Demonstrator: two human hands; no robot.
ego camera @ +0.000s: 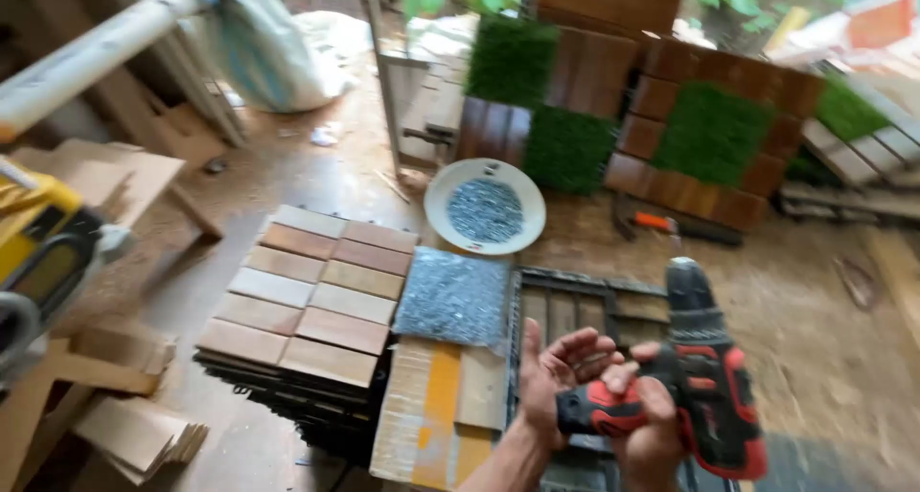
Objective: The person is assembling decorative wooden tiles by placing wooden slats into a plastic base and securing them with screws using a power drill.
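My right hand (654,436) is wrapped around a red and black cordless drill (709,396), held low at the right of the view. Its black front end (575,421) points left. My left hand (556,369) is beside that front end, palm up and fingers spread, touching or almost touching it. I cannot tell whether anything lies in the palm. Under both hands lies a black plastic grid tile base (586,298) on the ground.
A stack of wooden slat tiles (307,300) sits to the left, next to a clear bag of grey screws (453,297) on a yellow-striped board (441,406). A white dish of screws (486,207) lies beyond. Wood and green grass tiles (714,133) lean at the back; a yellow machine (38,252) stands far left.
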